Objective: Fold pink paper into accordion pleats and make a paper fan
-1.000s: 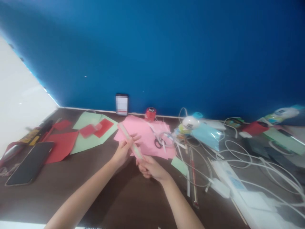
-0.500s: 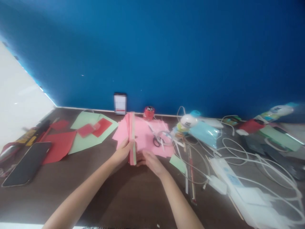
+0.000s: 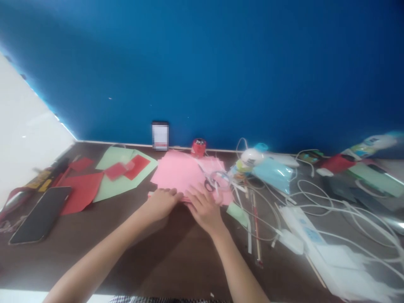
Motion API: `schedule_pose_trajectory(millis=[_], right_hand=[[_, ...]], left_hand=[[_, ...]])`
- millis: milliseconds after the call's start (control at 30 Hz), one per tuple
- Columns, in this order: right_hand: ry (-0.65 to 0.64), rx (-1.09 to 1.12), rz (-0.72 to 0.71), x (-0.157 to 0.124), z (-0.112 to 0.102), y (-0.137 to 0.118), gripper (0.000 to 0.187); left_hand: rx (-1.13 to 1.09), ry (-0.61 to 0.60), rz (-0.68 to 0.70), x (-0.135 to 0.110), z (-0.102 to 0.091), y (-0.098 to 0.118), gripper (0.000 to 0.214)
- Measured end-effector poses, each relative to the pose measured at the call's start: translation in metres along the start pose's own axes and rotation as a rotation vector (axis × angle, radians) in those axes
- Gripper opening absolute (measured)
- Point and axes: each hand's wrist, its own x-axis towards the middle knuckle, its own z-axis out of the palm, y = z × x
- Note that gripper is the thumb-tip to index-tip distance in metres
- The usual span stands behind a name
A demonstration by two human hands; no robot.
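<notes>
My left hand [image 3: 162, 205] is closed over a narrow folded paper strip [image 3: 150, 194], lying sideways at the near edge of the pink paper sheets [image 3: 178, 170]. Only its pale-and-pink left end and a bit between my hands show; the rest is hidden. My right hand [image 3: 205, 208] lies palm down beside it, fingers stretched out and apart over the strip and the pink paper. Scissors [image 3: 208, 184] with dark handles rest on the sheets, just beyond my right fingers. The picture is slightly blurred.
Left lie green paper [image 3: 104, 187], red paper [image 3: 80, 191] and a dark phone [image 3: 41, 216]. A red round object [image 3: 199, 146] stands at the back by the blue wall [image 3: 202, 75]. To the right are a power strip [image 3: 303, 227], tangled white cables [image 3: 334, 206] and a light-blue packet [image 3: 274, 173].
The folded strip, upright in my left hand before, has turned down flat and sideways. My right hand has moved up and spread over it. The view has shifted slightly.
</notes>
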Motion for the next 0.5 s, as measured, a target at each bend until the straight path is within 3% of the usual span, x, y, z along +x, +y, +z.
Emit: schedule_pose_trajectory(millis=[67, 267, 500], right_hand=[[0.013, 0.007, 0.003, -0.002, 0.003, -0.002, 0.019], [0.015, 0.056, 0.120, -0.006, 0.012, -0.009, 0.017], [0.020, 0.069, 0.196, -0.004, 0.009, -0.015, 0.015]], left_hand=[[0.047, 0.036, 0.031, 0.001, -0.001, 0.005, 0.031], [0.056, 0.186, 0.024, 0.000, -0.004, 0.013, 0.021], [-0.034, 0.308, -0.016, 0.001, 0.008, 0.015, 0.030]])
